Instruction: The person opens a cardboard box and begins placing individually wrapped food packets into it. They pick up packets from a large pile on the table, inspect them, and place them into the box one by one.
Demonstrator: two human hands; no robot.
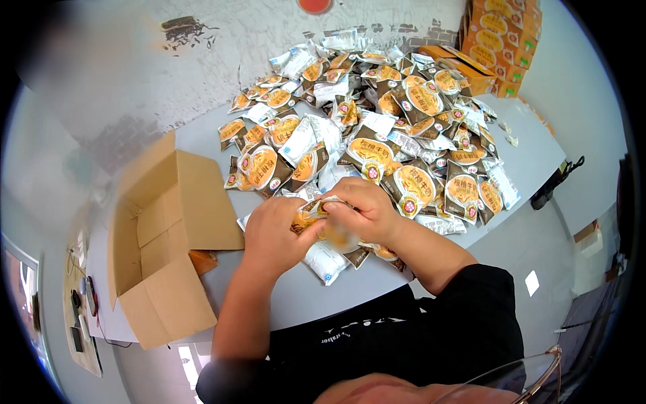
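Between my two hands, near the front of the grey table (303,308), is a small brown, white and orange drink pouch (306,217). My left hand (272,235) grips its left side, with the thumb across the front. Fingers of my right hand (367,208) pinch its upper right edge, and part of the pouch there is blurred. Similar pouches (418,184) lie in a large heap beyond and beside my hands. Some show their white printed backs, such as the pouch (325,261) just below my hands.
An open brown cardboard box (209,202) stands at the left, flaps spread. Orange printed cartons (492,43) are stacked at the back right, beside an orange box (467,70). Small white scraps (510,139) lie right of the heap. A marked wall (202,76) runs behind.
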